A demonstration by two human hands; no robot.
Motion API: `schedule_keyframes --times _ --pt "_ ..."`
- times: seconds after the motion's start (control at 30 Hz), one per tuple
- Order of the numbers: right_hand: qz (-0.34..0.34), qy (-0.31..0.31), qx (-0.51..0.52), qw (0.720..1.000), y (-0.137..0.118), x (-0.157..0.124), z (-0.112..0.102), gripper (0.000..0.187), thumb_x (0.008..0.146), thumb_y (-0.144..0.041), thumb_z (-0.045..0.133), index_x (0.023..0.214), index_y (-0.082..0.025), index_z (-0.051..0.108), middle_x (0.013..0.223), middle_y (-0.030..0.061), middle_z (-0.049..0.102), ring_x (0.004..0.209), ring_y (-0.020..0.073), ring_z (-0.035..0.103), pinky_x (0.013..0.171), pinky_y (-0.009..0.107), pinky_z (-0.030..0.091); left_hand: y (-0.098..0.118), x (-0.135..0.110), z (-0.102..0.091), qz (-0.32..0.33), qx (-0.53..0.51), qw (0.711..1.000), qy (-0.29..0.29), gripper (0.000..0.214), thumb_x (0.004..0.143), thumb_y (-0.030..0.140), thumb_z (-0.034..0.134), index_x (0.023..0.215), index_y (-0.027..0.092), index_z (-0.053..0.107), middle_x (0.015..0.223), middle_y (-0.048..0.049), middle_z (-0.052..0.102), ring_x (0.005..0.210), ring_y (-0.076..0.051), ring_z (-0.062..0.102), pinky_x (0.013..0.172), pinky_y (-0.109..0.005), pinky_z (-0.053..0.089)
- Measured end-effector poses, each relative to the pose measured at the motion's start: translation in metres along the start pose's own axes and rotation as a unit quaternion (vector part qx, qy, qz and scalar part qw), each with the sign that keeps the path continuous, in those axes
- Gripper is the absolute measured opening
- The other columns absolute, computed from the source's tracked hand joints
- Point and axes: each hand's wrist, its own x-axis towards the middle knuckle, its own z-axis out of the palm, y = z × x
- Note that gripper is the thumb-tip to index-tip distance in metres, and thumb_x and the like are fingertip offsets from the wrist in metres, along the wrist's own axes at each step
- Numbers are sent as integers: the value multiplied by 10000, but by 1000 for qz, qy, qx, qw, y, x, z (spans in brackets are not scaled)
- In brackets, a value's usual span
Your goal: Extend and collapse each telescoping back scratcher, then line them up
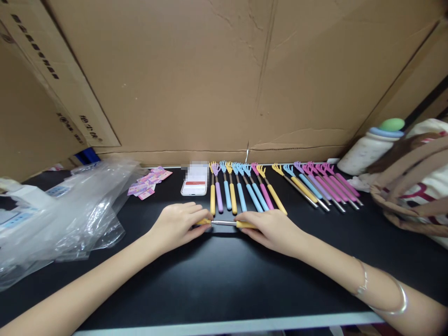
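Observation:
A yellow back scratcher (224, 223) lies crosswise between my two hands, its metal rod showing in the middle. My left hand (179, 225) is closed round its yellow head end, which the fingers mostly hide. Round the yellow handle, my right hand (275, 229) is closed. Just beyond my hands a row of back scratchers with yellow, purple, blue and pink handles (231, 193) lies side by side, claws pointing away. Farther right lies a second group of back scratchers (324, 184), slanted, with metal rods visible beside their handles.
Clear plastic bags (94, 219) are heaped at the left. Small pink and purple cards (149, 182) and a phone (194, 179) lie at the back of the black table (210, 284). At the right stand a white bottle (367, 149) and a brown-handled bag (413, 186). Cardboard (210, 84) walls the back.

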Motion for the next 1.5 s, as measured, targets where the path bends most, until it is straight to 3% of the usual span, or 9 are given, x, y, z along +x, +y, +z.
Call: schedule_keyframes --times 0.13,0.3,0.47,0.57,0.7,0.87,1.07,1.5 --pt "19 -13 54 998 1 0 -7 246 918 -333 424 1095 -243 569 921 12 692 747 136 645 654 227 409 0 0 -2 -48 -73 996 -3 135 870 354 526 917 266 618 826 47 677 730 -105 623 596 -186 374" --pt "24 -58 91 994 13 1 -14 248 903 -371 438 1054 -229 572 706 -14 623 595 119 558 573 217 361 -4 1 -5 -110 -168 977 -67 165 861 401 533 930 272 607 813 67 686 693 -98 623 614 -178 374" --pt "16 -30 107 994 19 0 -21 250 891 -409 456 997 -209 562 856 31 609 709 130 543 627 230 377 -10 1 -5 -129 -226 958 -119 224 892 401 463 965 233 591 692 45 627 563 -95 535 559 -180 345" --pt "20 -47 118 992 17 -1 -28 230 897 -392 450 972 -203 557 841 25 603 691 121 531 615 225 372 -12 2 -4 -130 -247 951 -132 258 915 388 411 976 212 589 633 43 573 530 -95 479 533 -178 322" --pt "23 -70 111 991 15 -3 -30 164 885 -348 479 925 -207 553 760 -8 587 642 105 508 578 209 345 -11 3 -8 -127 -232 952 -154 258 922 369 391 994 233 598 657 42 585 548 -98 492 553 -182 325" --pt "4 -86 94 992 15 -4 -23 136 861 -327 521 934 -215 544 842 -8 618 690 109 535 605 213 343 -11 3 -13 -106 -170 964 -177 253 930 341 371 1031 282 595 696 47 621 603 -114 553 599 -195 333" --pt "1 -95 96 991 17 -3 -20 160 869 -361 517 946 -225 553 868 -8 634 723 118 560 625 218 357 -11 3 -12 -112 -170 960 -194 252 931 354 363 1099 281 536 648 53 585 562 -123 530 579 -197 332" --pt "-71 -57 -7 996 19 -4 -20 282 932 -407 406 995 -222 609 860 33 627 750 129 585 640 213 379 -13 2 -10 -56 -151 967 -197 285 950 322 326 1092 280 570 786 25 659 662 -119 605 623 -189 375"
